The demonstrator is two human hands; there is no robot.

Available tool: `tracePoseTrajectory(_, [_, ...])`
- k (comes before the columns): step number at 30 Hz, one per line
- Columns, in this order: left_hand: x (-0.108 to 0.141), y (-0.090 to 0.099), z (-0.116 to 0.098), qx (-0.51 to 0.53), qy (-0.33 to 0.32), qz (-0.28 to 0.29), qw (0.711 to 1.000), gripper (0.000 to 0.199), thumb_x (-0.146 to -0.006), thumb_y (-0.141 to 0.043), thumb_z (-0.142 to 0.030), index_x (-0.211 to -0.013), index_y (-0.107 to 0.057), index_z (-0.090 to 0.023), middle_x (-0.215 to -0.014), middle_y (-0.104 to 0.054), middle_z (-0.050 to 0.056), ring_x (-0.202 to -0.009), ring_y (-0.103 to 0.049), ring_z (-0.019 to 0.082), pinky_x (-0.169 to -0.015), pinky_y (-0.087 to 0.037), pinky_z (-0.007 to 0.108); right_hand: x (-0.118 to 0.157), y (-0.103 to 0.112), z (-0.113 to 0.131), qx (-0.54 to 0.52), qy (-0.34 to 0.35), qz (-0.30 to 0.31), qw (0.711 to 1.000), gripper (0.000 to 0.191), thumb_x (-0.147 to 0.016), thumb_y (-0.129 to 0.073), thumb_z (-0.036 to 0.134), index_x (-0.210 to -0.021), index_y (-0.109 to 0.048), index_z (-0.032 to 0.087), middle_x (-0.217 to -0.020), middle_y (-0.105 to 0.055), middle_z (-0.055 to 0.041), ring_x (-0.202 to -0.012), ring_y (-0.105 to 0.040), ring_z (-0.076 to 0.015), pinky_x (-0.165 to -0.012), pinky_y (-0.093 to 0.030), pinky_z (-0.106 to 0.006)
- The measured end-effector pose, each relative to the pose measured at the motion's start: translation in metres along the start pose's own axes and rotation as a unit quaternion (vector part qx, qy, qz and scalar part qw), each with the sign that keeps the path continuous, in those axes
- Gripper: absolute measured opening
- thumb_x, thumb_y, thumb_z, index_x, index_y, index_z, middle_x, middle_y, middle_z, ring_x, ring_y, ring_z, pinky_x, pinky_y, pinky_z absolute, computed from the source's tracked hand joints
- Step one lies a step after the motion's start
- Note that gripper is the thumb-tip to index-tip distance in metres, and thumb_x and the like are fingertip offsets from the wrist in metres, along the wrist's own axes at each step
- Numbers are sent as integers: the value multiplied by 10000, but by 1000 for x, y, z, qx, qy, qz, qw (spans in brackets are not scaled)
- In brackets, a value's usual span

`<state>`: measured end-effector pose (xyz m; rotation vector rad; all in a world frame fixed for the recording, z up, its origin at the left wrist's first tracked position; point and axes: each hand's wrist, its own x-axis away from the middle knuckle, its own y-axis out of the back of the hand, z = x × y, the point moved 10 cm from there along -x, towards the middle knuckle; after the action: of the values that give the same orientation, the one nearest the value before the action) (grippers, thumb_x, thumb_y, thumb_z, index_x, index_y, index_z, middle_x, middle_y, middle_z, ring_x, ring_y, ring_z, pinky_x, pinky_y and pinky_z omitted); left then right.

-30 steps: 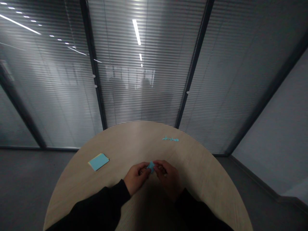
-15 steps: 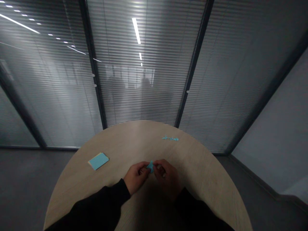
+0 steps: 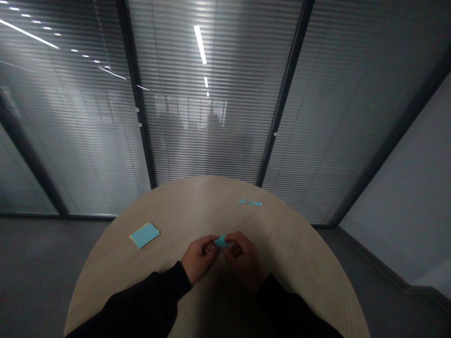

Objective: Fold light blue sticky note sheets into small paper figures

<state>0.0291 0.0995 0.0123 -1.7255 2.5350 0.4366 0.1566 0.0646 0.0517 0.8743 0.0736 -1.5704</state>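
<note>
Blue paper piece [image 3: 221, 241], small and apparently creased or bunched, sits between your two hands, just above or against the near-middle part of the round worktop [image 3: 190, 206]; you can't tell from this angle whether it touches the surface. Your left hand [image 3: 198, 262] pinches one side with thumb and fingers, and your right hand [image 3: 248, 263] pinches the other, both nearly closed. Your fingertips hide its edges, so its full shape can't be judged.

Beyond your right hand, well apart from it, small blue paper bits [image 3: 250, 203] lie in a loose row, seemingly worked already. Off to your left, a blue sheet [image 3: 145, 235] lies flat over a yellowish one, looking unworked. Neither group comes between your hands. Behind the worktop stand window blinds [image 3: 211, 159] in dark frames; the light is dim.
</note>
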Motion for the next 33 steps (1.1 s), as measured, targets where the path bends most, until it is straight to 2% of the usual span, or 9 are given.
tracePoseTrajectory(6, [0,3,-2,-19,-10,-11,1000,362,-810,-647,-347,-1080,-709,-114,-658,-568,2,-589,-459,133,-582,-357,258,-1,-3,2,20,11,21,1000,92,-821,-602,175,-897,-646,205,-898,-628,-21,-617,-585,-111,-521,-466,-207])
tracePoseTrajectory(10, [0,3,2,9,3,-10,1000,403,-797,-670,-407,-1085,-713,-129,-701,-623,25,-600,-490,140,-594,-368,262,-1,-4,3,35,30,22,999,88,-835,-606,167,-901,-650,207,-909,-618,-23,-617,-583,-113,-527,-477,-215])
tracePoseTrajectory(20, [-1,-7,-1,40,3,41,998,269,-841,-610,-370,-916,-722,-137,-765,-676,42,-700,-560,164,-678,-414,279,0,-2,12,92,68,16,993,64,-887,-587,206,-902,-648,216,-974,-618,-43,-643,-592,-120,-553,-494,-233])
tracePoseTrajectory(24, [-2,-4,6,46,25,20,998,276,-828,-616,-384,-863,-706,-126,-709,-657,42,-668,-569,166,-647,-414,280,1,-3,10,110,67,11,992,77,-895,-594,233,-929,-661,214,-1015,-620,-61,-721,-623,-144,-592,-520,-245])
tracePoseTrajectory(27, [-2,-4,11,62,44,16,997,299,-828,-610,-408,-846,-708,-127,-684,-650,37,-634,-566,158,-619,-408,272,2,-3,13,138,89,1,986,89,-902,-592,243,-927,-673,214,-1025,-627,-72,-811,-641,-173,-683,-547,-279])
tracePoseTrajectory(30, [-2,-5,10,67,47,19,996,310,-829,-616,-417,-852,-732,-130,-687,-660,38,-644,-575,157,-629,-409,271,3,-1,20,186,122,-20,975,102,-908,-577,224,-923,-677,211,-1023,-634,-84,-884,-639,-205,-763,-549,-334])
tracePoseTrajectory(33, [-2,-6,6,88,46,21,995,320,-813,-643,-432,-850,-753,-134,-696,-677,43,-662,-589,161,-650,-419,275,5,0,28,244,153,-36,957,97,-896,-587,188,-919,-679,209,-1031,-643,-97,-912,-621,-232,-758,-539,-361])
